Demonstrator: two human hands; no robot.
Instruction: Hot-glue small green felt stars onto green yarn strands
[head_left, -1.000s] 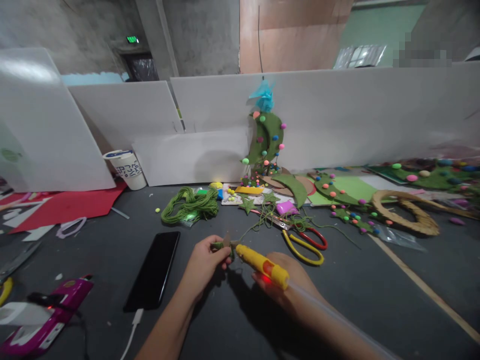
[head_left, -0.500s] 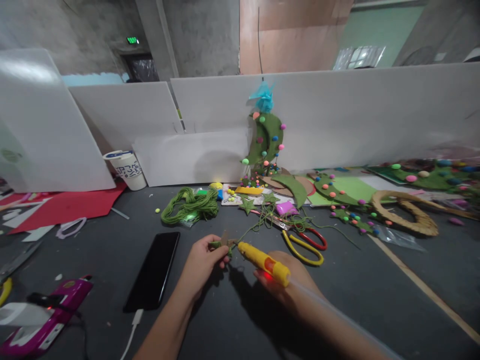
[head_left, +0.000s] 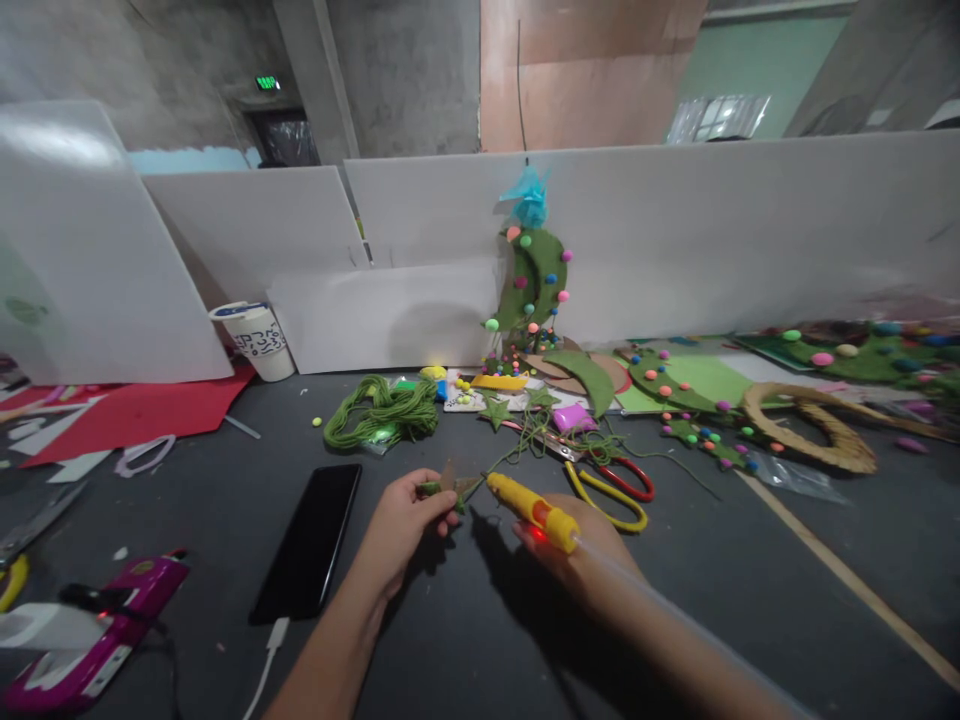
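My left hand (head_left: 405, 520) pinches a small star-shaped piece (head_left: 450, 484) wound with green yarn, held just above the dark table. My right hand (head_left: 585, 565) grips a yellow glue gun (head_left: 532, 510) with a red light at its rear; its tip points left and sits right beside the star. A strand of green yarn runs from the star back toward the pile of craft bits. A black phone (head_left: 307, 540) on a white cable lies left of my left hand.
Yellow and red scissors (head_left: 607, 490) lie just beyond the glue gun. A green yarn bundle (head_left: 379, 412), a felt tree with pompoms (head_left: 534, 280), a woven wreath ring (head_left: 810, 425), a paper cup (head_left: 255, 340), red paper (head_left: 127, 412) and a pink device (head_left: 105, 640) surround the spot. White boards wall the back.
The glue gun has shifted a little up and to the right, its tip drawing slightly away from the star. My left hand keeps its pinch in nearly the same place.
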